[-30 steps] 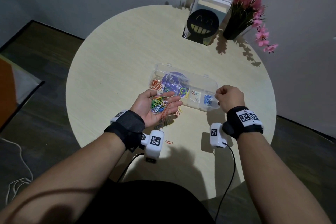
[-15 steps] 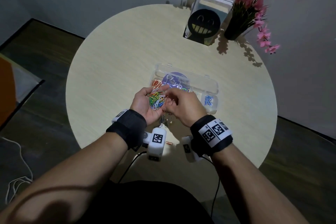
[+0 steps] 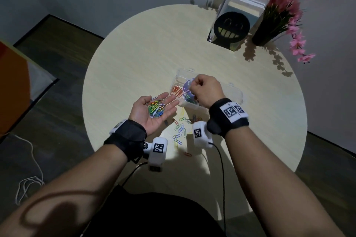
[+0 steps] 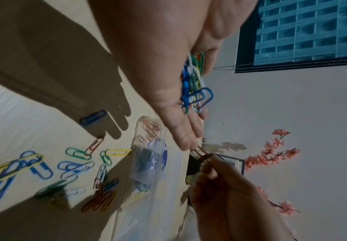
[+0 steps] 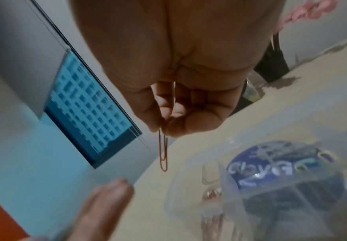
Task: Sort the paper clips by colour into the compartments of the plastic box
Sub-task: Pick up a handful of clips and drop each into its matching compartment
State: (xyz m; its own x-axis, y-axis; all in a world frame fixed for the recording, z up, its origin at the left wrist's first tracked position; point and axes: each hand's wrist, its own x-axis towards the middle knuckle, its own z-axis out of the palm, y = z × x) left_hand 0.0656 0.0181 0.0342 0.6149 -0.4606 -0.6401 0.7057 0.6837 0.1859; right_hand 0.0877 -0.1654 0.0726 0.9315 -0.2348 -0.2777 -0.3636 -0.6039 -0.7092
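**Red clip on its way to the box**

Half a second ago my right hand [image 3: 205,90] was digging in my left palm; now it's swung out over the plastic box [image 3: 234,93], pinching 1 red clip [image 5: 163,154] between thumb and fingertip. My left hand [image 3: 154,110] lies flat, palm up, cradling the mixed paper clips [image 3: 156,109] just beside the box, nothing gripped. The red compartment [image 3: 178,90] sits at the box's left end. Risks: dropping it a slot over into the purple-labelled section, or tilting my palm and spilling the pile onto the loose clips [image 3: 180,130] on the table [image 3: 134,53].
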